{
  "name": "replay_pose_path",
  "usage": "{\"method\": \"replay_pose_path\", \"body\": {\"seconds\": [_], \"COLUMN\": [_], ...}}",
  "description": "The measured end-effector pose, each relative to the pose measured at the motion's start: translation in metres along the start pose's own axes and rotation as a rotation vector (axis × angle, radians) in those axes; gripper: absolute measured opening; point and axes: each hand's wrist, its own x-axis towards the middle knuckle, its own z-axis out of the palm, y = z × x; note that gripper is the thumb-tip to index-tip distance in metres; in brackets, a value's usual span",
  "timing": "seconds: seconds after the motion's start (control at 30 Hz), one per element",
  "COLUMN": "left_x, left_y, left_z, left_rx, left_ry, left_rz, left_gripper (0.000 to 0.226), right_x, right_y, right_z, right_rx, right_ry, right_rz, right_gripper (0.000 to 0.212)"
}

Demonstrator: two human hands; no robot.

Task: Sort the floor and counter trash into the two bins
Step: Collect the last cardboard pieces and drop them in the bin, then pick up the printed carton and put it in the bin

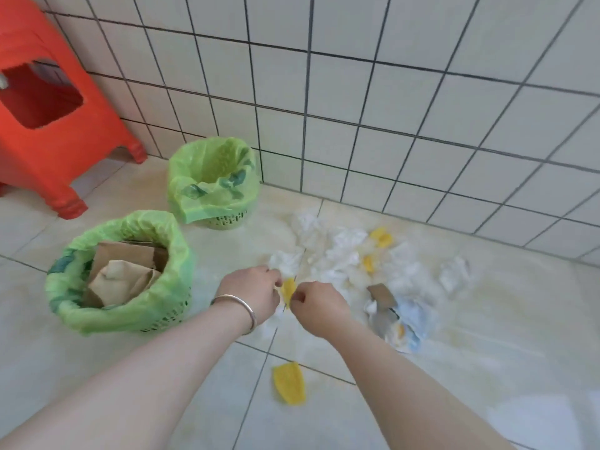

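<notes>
Over the pale tiled floor [487,319], in the head view, both hands meet at the centre of the frame around one yellow scrap [287,289]: the left hand [251,295], with a silver bangle [240,308] on its wrist, pinches the scrap's left edge with closed fingertips, and the right hand [316,308] pinches its right edge the same way. Just beyond the hands lies a heap of crumpled white tissues [344,254] mixed with more yellow bits [381,238], a brown card piece [383,293] and a pale blue wrapper [410,319]. Another yellow piece [290,382] lies alone on the floor nearer the camera. To the left stands the near bin [120,313], lined with a green bag and holding brown paper [125,271]. Behind it, against the white tiled wall [389,92], stands the far bin [212,183], its green liner showing no trash. A red plastic stool [42,131] stands at the upper left.
</notes>
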Motion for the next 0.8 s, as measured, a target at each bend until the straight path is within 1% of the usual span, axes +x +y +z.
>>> {"method": "replay_pose_path", "body": {"seconds": [0.13, 0.23, 0.33, 0.43, 0.47, 0.53, 0.67, 0.8], "left_x": [0.012, 0.029, 0.048, 0.066, 0.072, 0.084, 0.105, 0.118], "left_y": [0.059, 0.088, 0.111, 0.126, 0.131, 0.142, 0.161, 0.175], "left_z": [0.026, 0.049, 0.076, 0.104, 0.114, 0.134, 0.17, 0.19], "left_rx": [0.023, -0.011, -0.094, -0.184, -0.221, -0.282, -0.339, -0.41], "left_ry": [-0.146, -0.272, -0.322, -0.359, -0.37, -0.404, -0.483, -0.481], "left_rz": [0.062, 0.086, 0.09, 0.062, 0.048, 0.047, 0.047, 0.016], "left_gripper": [0.033, 0.034, 0.033, 0.033, 0.033, 0.033, 0.037, 0.041], "right_x": [-0.028, -0.039, -0.034, -0.02, -0.013, 0.003, 0.033, 0.055], "right_y": [0.103, 0.167, 0.209, 0.228, 0.23, 0.232, 0.242, 0.261], "right_z": [-0.01, -0.006, 0.002, 0.012, 0.015, 0.021, 0.031, 0.031], "right_rx": [0.087, 0.081, 0.118, 0.183, 0.223, 0.273, 0.26, 0.281], "right_ry": [-0.034, -0.05, -0.061, -0.064, -0.047, -0.014, -0.029, -0.017], "right_rz": [0.175, 0.319, 0.439, 0.481, 0.487, 0.497, 0.509, 0.548], "right_gripper": [0.021, 0.033, 0.029, 0.025, 0.028, 0.042, 0.051, 0.061]}}
